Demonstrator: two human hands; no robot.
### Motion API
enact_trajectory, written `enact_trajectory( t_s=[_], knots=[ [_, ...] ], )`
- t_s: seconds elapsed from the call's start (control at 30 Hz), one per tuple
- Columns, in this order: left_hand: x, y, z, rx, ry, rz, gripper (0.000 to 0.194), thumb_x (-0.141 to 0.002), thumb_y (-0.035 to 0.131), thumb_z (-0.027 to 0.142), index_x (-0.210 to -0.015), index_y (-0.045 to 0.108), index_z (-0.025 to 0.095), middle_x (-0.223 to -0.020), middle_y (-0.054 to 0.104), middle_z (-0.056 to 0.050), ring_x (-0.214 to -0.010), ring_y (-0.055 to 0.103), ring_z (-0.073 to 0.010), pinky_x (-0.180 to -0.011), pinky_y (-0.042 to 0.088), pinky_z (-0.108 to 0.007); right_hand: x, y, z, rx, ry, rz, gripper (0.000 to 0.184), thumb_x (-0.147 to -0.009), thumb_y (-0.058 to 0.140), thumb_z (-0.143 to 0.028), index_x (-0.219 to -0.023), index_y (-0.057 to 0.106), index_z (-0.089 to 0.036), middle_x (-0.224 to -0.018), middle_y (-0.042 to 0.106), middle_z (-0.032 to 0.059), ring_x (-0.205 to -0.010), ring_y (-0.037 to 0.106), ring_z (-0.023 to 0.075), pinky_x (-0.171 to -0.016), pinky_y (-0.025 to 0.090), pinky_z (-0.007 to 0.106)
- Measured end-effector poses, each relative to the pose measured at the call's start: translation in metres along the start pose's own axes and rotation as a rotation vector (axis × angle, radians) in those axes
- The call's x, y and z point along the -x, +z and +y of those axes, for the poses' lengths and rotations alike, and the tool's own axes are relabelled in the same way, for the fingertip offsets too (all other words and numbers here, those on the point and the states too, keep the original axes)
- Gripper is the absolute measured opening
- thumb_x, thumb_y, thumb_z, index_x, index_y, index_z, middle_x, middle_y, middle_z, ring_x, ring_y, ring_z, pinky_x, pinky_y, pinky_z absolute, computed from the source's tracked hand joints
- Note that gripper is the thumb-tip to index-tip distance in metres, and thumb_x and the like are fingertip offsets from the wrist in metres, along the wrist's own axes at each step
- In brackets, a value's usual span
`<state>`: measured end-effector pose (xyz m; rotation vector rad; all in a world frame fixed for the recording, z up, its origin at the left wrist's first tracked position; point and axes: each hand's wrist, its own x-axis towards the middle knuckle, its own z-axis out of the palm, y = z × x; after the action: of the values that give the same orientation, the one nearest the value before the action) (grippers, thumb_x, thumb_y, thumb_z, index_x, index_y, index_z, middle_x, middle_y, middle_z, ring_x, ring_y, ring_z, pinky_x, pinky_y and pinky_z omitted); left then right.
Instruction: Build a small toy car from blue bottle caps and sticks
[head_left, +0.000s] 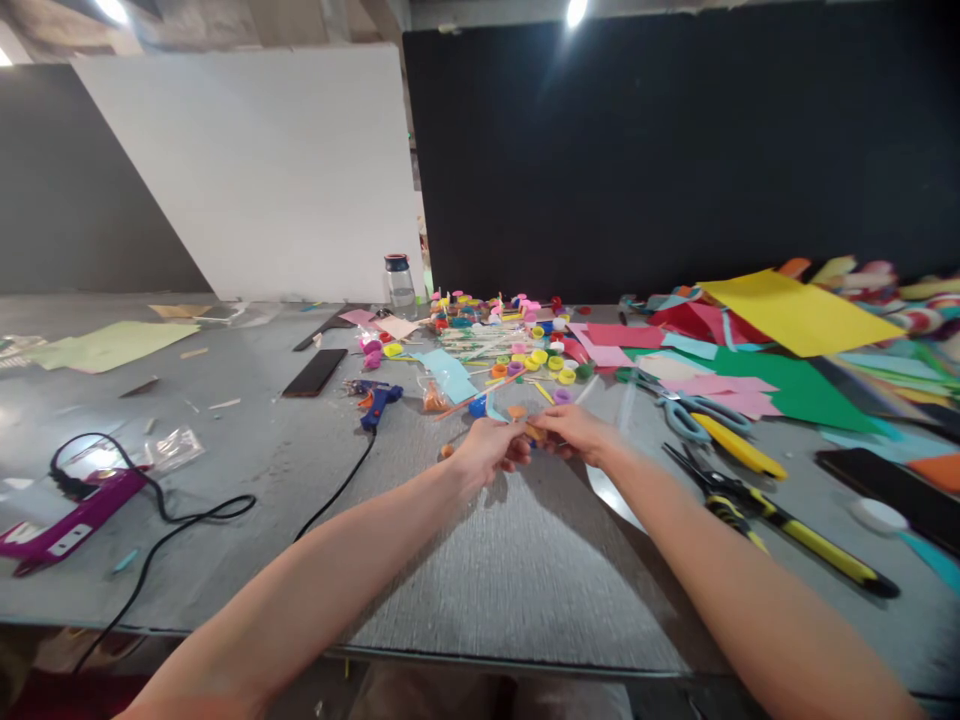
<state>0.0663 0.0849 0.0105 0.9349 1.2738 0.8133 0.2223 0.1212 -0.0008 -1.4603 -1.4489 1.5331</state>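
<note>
My left hand and my right hand meet above the middle of the grey table, fingers pinched together on a small orange piece held between them. A thin stick seems to run from the pinch, too small to be sure. Just beyond the hands lie an orange cap, a purple cap and a blue cap. Farther back sits a spread of coloured bottle caps and thin sticks.
A blue glue gun with its black cord lies left of the hands, a purple glue gun at far left. Scissors, a yellow-black knife, coloured paper sheets, a glass jar and a dark phone surround the work area.
</note>
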Motion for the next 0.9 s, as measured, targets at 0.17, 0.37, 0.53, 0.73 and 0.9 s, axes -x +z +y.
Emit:
enact_trajectory(
  t_s=[0.17,0.37,0.53,0.73,0.9],
  knots=[
    [0.001,-0.004,0.001,-0.035,-0.01,-0.001,0.035,-0.092,0.064,0.036,-0.065,0.062,0.014,-0.054,0.058,0.001,-0.046,0.058,-0.0089,-0.043,0.03,-0.021,0.002,0.002,-0.001,0.019,-0.015,0.008,0.033,-0.087,0.067,-0.038,-0.064,0.056,-0.017,-0.053,0.059,-0.0008,-0.042,0.052,0.0082,-0.034,0.025,0.017],
    [0.008,-0.01,0.0,-0.084,-0.004,-0.018,0.035,-0.091,0.064,0.037,-0.064,0.062,0.014,-0.054,0.061,-0.001,-0.048,0.061,-0.0119,-0.045,0.034,-0.023,0.007,0.002,-0.002,0.066,-0.04,0.009,0.037,-0.089,0.065,-0.04,-0.062,0.059,-0.016,-0.057,0.063,0.002,-0.044,0.052,0.0082,-0.035,0.027,0.018],
    [0.011,-0.01,0.0,-0.089,0.006,-0.054,0.032,-0.091,0.062,0.033,-0.065,0.063,0.015,-0.055,0.062,-0.001,-0.049,0.061,-0.0117,-0.046,0.035,-0.022,0.007,0.005,-0.002,0.09,-0.05,0.011,0.036,-0.088,0.066,-0.038,-0.06,0.058,-0.016,-0.055,0.059,-0.0002,-0.043,0.049,0.0072,-0.036,0.026,0.017],
    [0.014,-0.009,-0.001,-0.064,-0.026,-0.073,0.031,-0.089,0.066,0.037,-0.067,0.065,0.014,-0.057,0.064,-0.003,-0.051,0.063,-0.0129,-0.045,0.034,-0.022,0.011,-0.007,-0.002,0.106,-0.038,-0.033,0.038,-0.083,0.069,-0.049,-0.066,0.062,-0.016,-0.059,0.061,0.0012,-0.046,0.05,0.0083,-0.037,0.025,0.018],
    [0.013,0.0,-0.004,-0.025,-0.059,-0.099,0.03,-0.086,0.07,0.036,-0.067,0.065,0.014,-0.058,0.064,-0.002,-0.048,0.062,-0.0116,-0.041,0.031,-0.021,0.015,-0.017,0.001,0.109,-0.028,-0.106,0.043,-0.074,0.075,-0.055,-0.065,0.062,-0.015,-0.058,0.059,0.0007,-0.047,0.049,0.0088,-0.038,0.022,0.018]
  ],
)
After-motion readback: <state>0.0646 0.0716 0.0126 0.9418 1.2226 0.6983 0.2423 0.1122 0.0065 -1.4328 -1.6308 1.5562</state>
